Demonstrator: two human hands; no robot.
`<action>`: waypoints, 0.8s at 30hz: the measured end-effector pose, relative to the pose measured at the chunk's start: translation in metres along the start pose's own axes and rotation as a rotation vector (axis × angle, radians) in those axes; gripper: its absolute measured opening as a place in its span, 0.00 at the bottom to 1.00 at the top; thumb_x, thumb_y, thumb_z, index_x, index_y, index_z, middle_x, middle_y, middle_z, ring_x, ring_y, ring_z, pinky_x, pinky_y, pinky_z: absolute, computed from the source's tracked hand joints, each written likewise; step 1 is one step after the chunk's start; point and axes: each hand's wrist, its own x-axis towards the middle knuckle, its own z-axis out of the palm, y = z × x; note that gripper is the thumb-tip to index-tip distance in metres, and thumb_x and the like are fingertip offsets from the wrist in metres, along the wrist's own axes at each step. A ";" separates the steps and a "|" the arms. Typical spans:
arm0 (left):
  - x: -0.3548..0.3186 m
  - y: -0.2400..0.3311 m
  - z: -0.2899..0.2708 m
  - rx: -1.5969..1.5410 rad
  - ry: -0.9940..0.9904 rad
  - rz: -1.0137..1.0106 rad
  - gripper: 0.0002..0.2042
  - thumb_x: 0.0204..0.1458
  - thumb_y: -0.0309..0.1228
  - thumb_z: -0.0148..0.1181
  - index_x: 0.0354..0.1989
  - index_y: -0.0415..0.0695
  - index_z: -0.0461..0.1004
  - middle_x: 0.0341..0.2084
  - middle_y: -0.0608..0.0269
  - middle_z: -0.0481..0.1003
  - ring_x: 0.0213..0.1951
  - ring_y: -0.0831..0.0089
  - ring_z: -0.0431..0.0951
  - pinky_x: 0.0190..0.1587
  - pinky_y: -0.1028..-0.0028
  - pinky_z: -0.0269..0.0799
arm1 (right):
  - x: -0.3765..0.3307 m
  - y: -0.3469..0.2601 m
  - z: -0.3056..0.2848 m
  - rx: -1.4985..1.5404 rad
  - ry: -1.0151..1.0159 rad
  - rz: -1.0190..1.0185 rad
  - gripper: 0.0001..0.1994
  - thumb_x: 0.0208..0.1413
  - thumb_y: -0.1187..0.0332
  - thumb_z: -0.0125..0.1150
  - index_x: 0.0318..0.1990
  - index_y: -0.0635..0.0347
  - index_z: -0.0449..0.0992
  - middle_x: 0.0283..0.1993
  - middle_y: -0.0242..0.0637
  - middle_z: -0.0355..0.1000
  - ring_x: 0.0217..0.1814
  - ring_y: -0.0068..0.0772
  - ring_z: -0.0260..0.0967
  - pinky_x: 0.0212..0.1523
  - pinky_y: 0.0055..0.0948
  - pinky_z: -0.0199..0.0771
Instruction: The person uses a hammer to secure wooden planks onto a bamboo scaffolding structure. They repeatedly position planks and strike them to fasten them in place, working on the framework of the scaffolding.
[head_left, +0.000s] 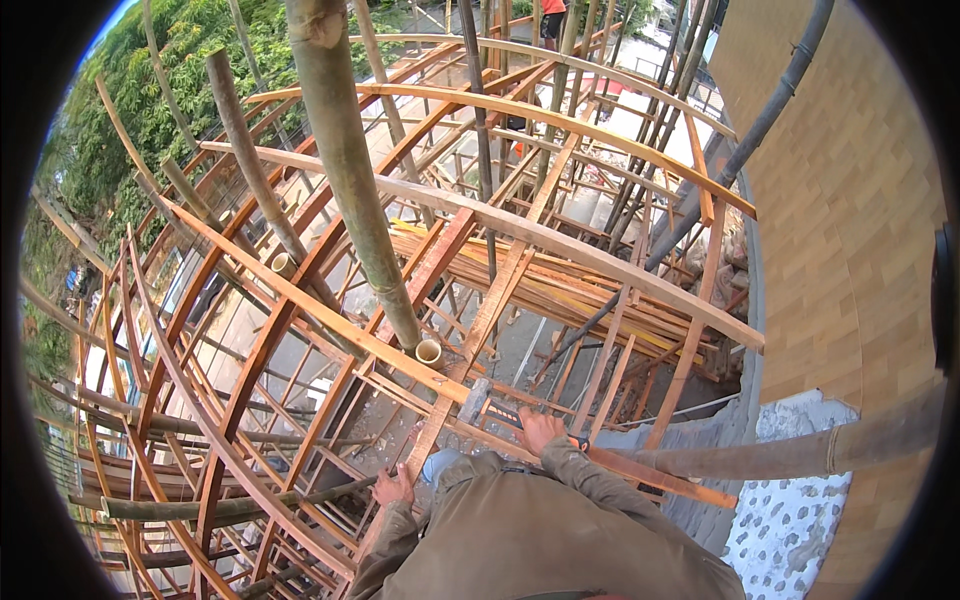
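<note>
My right hand (pixel 542 430) is closed around the handle of a hammer (pixel 503 413) with a grey metal head and a black-and-orange grip. The hammer's head is at the right end of a long wooden beam (pixel 350 332), where it meets a crossing plank (pixel 432 432); I cannot tell whether they touch. Lower and to the left, my left hand (pixel 393 487) is beside that plank with its fingers apart. A thin bamboo pole (pixel 335 492) ends close to it. Nothing shows in its fingers.
A thick upright bamboo post (pixel 350 170) rises past the long beam. Timber framing spreads all around, with gaps down to the ground. Stacked planks (pixel 560 290) lie below. A tan panelled wall (pixel 830 200) stands at right. A person (pixel 552 22) is at the far top.
</note>
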 end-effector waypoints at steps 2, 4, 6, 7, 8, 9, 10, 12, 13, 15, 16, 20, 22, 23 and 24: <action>-0.001 -0.009 0.000 0.043 0.054 -0.071 0.34 0.58 0.62 0.51 0.55 0.40 0.73 0.48 0.42 0.78 0.55 0.47 0.76 0.62 0.46 0.61 | 0.000 -0.001 -0.001 -0.002 -0.020 0.010 0.23 0.56 0.53 0.67 0.50 0.60 0.69 0.44 0.53 0.80 0.47 0.60 0.79 0.48 0.55 0.76; 0.001 -0.011 0.001 0.090 0.133 -0.155 0.34 0.58 0.63 0.49 0.53 0.41 0.75 0.44 0.44 0.80 0.51 0.47 0.78 0.60 0.46 0.62 | 0.000 -0.002 -0.002 0.001 -0.051 0.029 0.23 0.56 0.53 0.67 0.50 0.60 0.69 0.45 0.53 0.79 0.47 0.60 0.79 0.48 0.55 0.76; 0.006 -0.008 0.001 0.064 0.075 -0.206 0.36 0.60 0.64 0.44 0.56 0.42 0.73 0.45 0.45 0.80 0.52 0.47 0.78 0.61 0.48 0.62 | 0.002 -0.001 -0.002 0.009 -0.046 0.011 0.24 0.56 0.53 0.67 0.50 0.60 0.69 0.44 0.53 0.80 0.48 0.60 0.79 0.47 0.55 0.76; 0.008 -0.005 0.001 0.062 0.048 -0.236 0.37 0.61 0.65 0.41 0.58 0.42 0.73 0.46 0.45 0.80 0.53 0.47 0.78 0.61 0.49 0.62 | 0.002 0.000 -0.001 0.006 -0.054 0.011 0.24 0.56 0.53 0.67 0.50 0.60 0.69 0.44 0.53 0.80 0.48 0.60 0.79 0.47 0.55 0.76; 0.009 -0.002 0.002 0.096 0.045 -0.233 0.37 0.60 0.66 0.42 0.58 0.43 0.74 0.45 0.45 0.81 0.51 0.47 0.80 0.60 0.49 0.64 | 0.003 0.001 0.000 0.013 -0.037 0.000 0.24 0.56 0.53 0.67 0.51 0.60 0.69 0.43 0.53 0.80 0.47 0.61 0.79 0.47 0.56 0.76; 0.010 0.000 0.001 0.087 0.055 -0.264 0.37 0.60 0.66 0.42 0.58 0.43 0.74 0.44 0.44 0.81 0.51 0.46 0.80 0.59 0.50 0.65 | 0.003 0.002 0.002 0.016 -0.029 -0.006 0.24 0.56 0.53 0.67 0.51 0.60 0.68 0.43 0.54 0.80 0.47 0.61 0.79 0.46 0.57 0.76; 0.011 0.002 0.001 0.080 0.066 -0.287 0.38 0.60 0.66 0.42 0.58 0.43 0.74 0.44 0.44 0.82 0.50 0.46 0.80 0.58 0.50 0.67 | 0.004 0.003 0.004 0.013 -0.029 -0.001 0.24 0.56 0.54 0.67 0.51 0.60 0.67 0.43 0.54 0.80 0.46 0.61 0.79 0.46 0.58 0.76; 0.010 0.004 -0.001 0.074 0.074 -0.313 0.37 0.58 0.66 0.44 0.57 0.43 0.76 0.43 0.43 0.82 0.48 0.45 0.81 0.55 0.50 0.70 | 0.005 0.004 0.008 -0.016 -0.010 -0.002 0.24 0.56 0.54 0.67 0.51 0.60 0.67 0.43 0.54 0.80 0.46 0.62 0.79 0.46 0.57 0.76; 0.010 0.006 -0.002 0.074 0.087 -0.319 0.37 0.58 0.66 0.45 0.56 0.43 0.76 0.43 0.43 0.82 0.48 0.45 0.81 0.55 0.50 0.71 | 0.005 0.005 0.009 -0.024 -0.013 0.004 0.24 0.56 0.54 0.67 0.50 0.60 0.67 0.43 0.54 0.80 0.46 0.62 0.79 0.45 0.57 0.76; 0.008 0.008 -0.003 0.082 0.106 -0.331 0.35 0.58 0.65 0.47 0.54 0.43 0.77 0.42 0.42 0.82 0.47 0.45 0.81 0.54 0.51 0.72 | 0.005 0.005 0.011 -0.029 0.002 -0.011 0.23 0.56 0.54 0.67 0.50 0.60 0.67 0.43 0.54 0.79 0.45 0.62 0.78 0.45 0.57 0.76; 0.007 0.009 -0.004 0.067 0.095 -0.346 0.34 0.58 0.64 0.47 0.53 0.43 0.78 0.42 0.42 0.82 0.47 0.45 0.81 0.53 0.51 0.72 | 0.005 0.005 0.011 -0.030 -0.001 -0.010 0.23 0.56 0.54 0.67 0.49 0.60 0.67 0.43 0.54 0.79 0.45 0.62 0.78 0.45 0.57 0.76; 0.006 0.017 -0.012 0.028 0.078 -0.363 0.33 0.57 0.63 0.50 0.48 0.43 0.80 0.41 0.43 0.82 0.47 0.46 0.82 0.51 0.53 0.74 | 0.007 0.003 0.006 -0.034 -0.066 0.020 0.26 0.56 0.53 0.66 0.53 0.61 0.68 0.44 0.54 0.79 0.49 0.60 0.78 0.49 0.57 0.76; 0.005 0.022 -0.018 0.008 0.031 -0.367 0.33 0.57 0.63 0.49 0.45 0.42 0.81 0.39 0.45 0.82 0.46 0.47 0.82 0.50 0.52 0.74 | 0.007 0.001 0.004 -0.023 -0.068 0.028 0.25 0.56 0.53 0.66 0.52 0.61 0.68 0.44 0.54 0.79 0.48 0.61 0.78 0.47 0.56 0.77; 0.004 0.025 -0.021 0.007 0.039 -0.366 0.33 0.57 0.63 0.49 0.45 0.42 0.81 0.39 0.46 0.83 0.46 0.47 0.82 0.50 0.52 0.74 | 0.007 0.000 0.003 -0.015 -0.077 0.038 0.25 0.56 0.53 0.66 0.52 0.61 0.67 0.43 0.54 0.79 0.48 0.61 0.78 0.46 0.56 0.77; 0.005 0.029 -0.024 0.014 0.041 -0.363 0.33 0.57 0.63 0.49 0.44 0.42 0.82 0.38 0.46 0.83 0.45 0.47 0.82 0.49 0.52 0.74 | 0.008 0.000 0.002 -0.014 -0.048 0.014 0.25 0.56 0.54 0.66 0.51 0.61 0.67 0.43 0.54 0.79 0.47 0.61 0.78 0.46 0.56 0.77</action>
